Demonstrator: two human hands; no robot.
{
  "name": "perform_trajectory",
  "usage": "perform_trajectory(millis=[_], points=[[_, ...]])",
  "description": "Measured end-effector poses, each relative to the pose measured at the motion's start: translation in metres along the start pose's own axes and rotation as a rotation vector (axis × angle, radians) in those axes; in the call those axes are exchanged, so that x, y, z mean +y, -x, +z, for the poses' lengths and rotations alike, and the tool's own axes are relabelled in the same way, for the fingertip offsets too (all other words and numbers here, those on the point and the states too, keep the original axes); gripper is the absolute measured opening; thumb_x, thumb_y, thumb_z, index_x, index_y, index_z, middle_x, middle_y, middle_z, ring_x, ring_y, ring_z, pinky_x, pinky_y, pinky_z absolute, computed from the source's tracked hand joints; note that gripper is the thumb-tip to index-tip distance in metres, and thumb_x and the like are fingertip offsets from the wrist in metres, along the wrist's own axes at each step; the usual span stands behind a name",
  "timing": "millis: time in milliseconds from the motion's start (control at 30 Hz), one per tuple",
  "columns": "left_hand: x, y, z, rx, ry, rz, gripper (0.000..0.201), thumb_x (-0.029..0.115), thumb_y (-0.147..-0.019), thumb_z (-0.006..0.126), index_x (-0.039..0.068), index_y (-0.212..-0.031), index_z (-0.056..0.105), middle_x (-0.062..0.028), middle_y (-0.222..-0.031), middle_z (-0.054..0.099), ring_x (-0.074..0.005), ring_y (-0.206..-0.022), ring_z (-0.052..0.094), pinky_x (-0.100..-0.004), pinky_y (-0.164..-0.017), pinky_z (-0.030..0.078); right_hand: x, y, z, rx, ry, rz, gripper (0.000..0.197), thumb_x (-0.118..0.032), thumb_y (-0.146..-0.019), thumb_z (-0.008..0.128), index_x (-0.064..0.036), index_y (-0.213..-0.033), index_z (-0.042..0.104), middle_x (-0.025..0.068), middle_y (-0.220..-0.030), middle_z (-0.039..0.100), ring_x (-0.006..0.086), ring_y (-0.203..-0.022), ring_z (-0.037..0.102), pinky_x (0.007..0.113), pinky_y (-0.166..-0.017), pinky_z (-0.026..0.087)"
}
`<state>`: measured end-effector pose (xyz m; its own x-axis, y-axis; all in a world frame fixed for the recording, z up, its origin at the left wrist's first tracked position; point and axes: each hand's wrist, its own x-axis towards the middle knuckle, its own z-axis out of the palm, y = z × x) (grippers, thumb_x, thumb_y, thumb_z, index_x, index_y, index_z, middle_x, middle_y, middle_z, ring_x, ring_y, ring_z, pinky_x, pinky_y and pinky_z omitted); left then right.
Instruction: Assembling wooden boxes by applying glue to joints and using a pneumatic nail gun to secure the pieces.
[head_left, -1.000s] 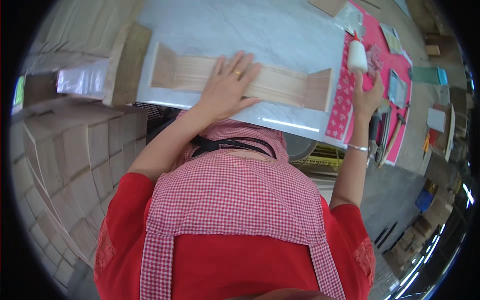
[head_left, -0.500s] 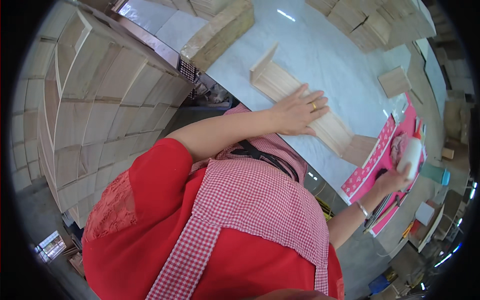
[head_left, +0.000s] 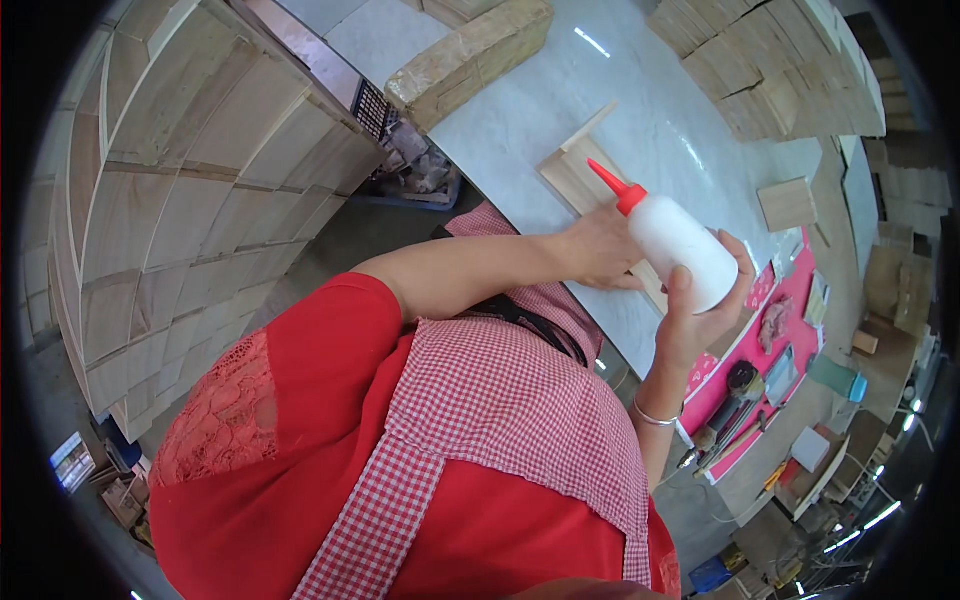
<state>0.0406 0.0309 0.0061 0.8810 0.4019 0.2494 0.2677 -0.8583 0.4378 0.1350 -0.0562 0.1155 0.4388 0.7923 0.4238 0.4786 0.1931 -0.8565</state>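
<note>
My right hand (head_left: 705, 310) is wrapped round a white squeeze bottle (head_left: 680, 250) with a red pointed nozzle. It holds the bottle tilted above the table, its tip toward the far left. Under it, a pale wooden board (head_left: 572, 180) with an upright end panel (head_left: 590, 130) lies on the white tabletop. My left hand (head_left: 598, 248) is at the middle of this board; the bottle hides most of its fingers, so I cannot tell whether they grip it. The board's near right end is largely behind my right hand and the bottle.
A taped block (head_left: 470, 60) sits at the table's far left edge. Stacked wooden pieces (head_left: 760, 70) stand at the back right, near a loose square piece (head_left: 787, 204). Tools lie on a pink cloth (head_left: 790, 320) to the right. Tall stacked wooden boxes (head_left: 200, 170) rise at left.
My right hand has brought the white bottle up and left, from above the pink cloth to over the board. The bottle now covers the fingers of my left hand, which stays at the board.
</note>
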Motion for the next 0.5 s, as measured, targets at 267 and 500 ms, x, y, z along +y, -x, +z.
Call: perform_trajectory(millis=[267, 500], points=[[-0.008, -0.006, 0.026, 0.121, 0.177, 0.049, 0.062, 0.050, -0.084, 0.065, 0.006, -0.125, 0.056, -0.0152, -0.125, 0.060, -0.0334, -0.122, 0.053, -0.0486, -0.104, 0.040, -0.015, -0.012, 0.019, -0.128, -0.048, -0.028, 0.062, -0.024, -0.081, 0.080, 0.0013, -0.127, 0.048, 0.0154, -0.119, 0.058, 0.0250, -0.111, 0.059, 0.038, -0.098, 0.048], [-0.007, -0.006, 0.016, 0.073, 0.265, 0.027, 0.063, 0.050, -0.084, 0.064, 0.006, -0.127, 0.054, -0.0152, -0.128, 0.058, -0.0336, -0.124, 0.051, -0.0489, -0.105, 0.039, -0.014, -0.019, 0.018, -0.205, 0.017, -0.135, 0.063, -0.012, -0.077, 0.082, 0.0010, -0.127, 0.045, 0.0172, -0.119, 0.058, 0.0256, -0.110, 0.059, 0.037, -0.095, 0.049]])
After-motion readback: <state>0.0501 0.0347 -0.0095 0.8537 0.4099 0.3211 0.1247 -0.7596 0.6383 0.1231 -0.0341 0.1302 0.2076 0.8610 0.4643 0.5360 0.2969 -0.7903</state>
